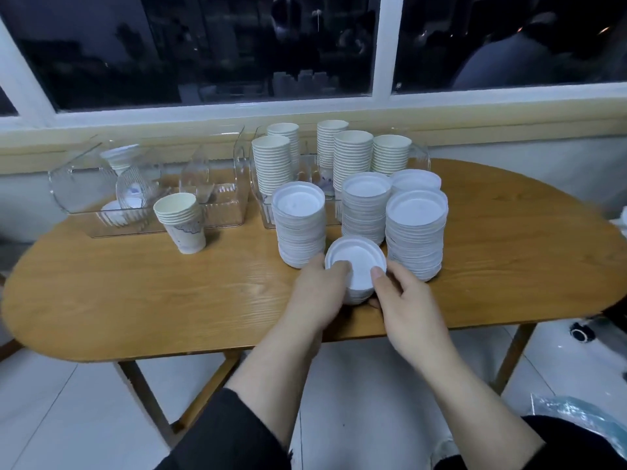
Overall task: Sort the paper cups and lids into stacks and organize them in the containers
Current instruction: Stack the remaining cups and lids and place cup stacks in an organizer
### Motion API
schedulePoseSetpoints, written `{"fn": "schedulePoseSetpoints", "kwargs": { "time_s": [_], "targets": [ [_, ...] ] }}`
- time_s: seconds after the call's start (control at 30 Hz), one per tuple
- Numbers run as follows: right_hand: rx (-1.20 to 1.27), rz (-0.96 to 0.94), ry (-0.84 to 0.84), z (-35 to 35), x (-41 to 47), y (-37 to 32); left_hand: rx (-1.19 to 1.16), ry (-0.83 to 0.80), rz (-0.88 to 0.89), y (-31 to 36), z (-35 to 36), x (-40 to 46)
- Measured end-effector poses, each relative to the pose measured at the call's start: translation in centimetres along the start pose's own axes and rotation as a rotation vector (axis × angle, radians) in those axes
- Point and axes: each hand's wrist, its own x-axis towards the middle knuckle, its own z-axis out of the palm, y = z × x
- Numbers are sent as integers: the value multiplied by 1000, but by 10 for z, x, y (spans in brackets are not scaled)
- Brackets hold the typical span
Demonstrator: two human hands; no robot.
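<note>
Lid stack – btwn both hands' fingers.

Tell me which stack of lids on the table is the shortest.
The small lid stack gripped between the left hand and right hand at the near edge; the four stacks behind it stand much taller.

You see an oval wooden table across the middle of the frame, standing on a pale tiled floor. Along the top, a white-framed window shows darkness, and crumpled clear plastic lies at your lower right.

Plain indoor room: wooden table under night window, tiled floor
</note>
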Motion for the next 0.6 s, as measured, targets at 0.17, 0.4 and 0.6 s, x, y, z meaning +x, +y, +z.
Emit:
{"fn": "schedulePoseSetpoints", "kwargs": {
  "time_s": [0.17,0.4,0.6],
  "targets": [
    [96,9,53,3,5,19,-64,191,88,-16,-6,-3],
    [-92,-162,15,1,-1,23,-121,67,80,-26,-4,-3],
    [-109,-161,30,-1,-1,28,216,100,318,-26,0,-4]
  ]
}}
